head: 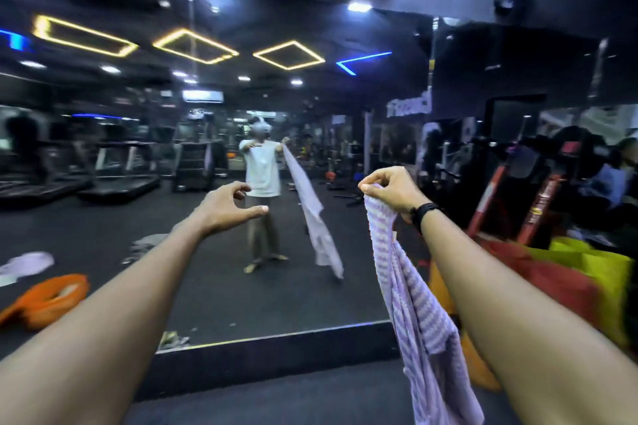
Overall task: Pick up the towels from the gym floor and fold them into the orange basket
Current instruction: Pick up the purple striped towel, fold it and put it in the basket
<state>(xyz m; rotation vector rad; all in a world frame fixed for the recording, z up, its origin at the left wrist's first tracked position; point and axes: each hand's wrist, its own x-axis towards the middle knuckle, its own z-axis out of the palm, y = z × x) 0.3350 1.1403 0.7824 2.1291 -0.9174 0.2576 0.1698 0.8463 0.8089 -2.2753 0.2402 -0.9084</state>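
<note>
Your forearms are bare, with no sleeves in view. Your right wrist carries a black wristband, at centre right of the frame.

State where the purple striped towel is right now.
In the head view, the purple striped towel hangs at right, pinched by the right hand, before the wall mirror.

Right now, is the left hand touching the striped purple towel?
Apart. The head view shows the left hand open in the air, with dark floor between it and the striped purple towel hanging from the right hand.
</note>
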